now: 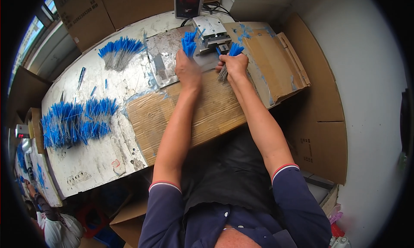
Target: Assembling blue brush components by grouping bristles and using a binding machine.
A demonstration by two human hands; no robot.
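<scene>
Saw the left hand [188,71] with its fingers wrapped round a bunch of thin blue strands [189,44], right hand [236,66] clutching a blue-ended grey wiry bundle [235,49], both upper middle of frame.

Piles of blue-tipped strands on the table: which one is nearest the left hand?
The fan-shaped pile lying by itself, up and left of the left hand. The other piles sit side by side, lower in view, farther away.
</scene>
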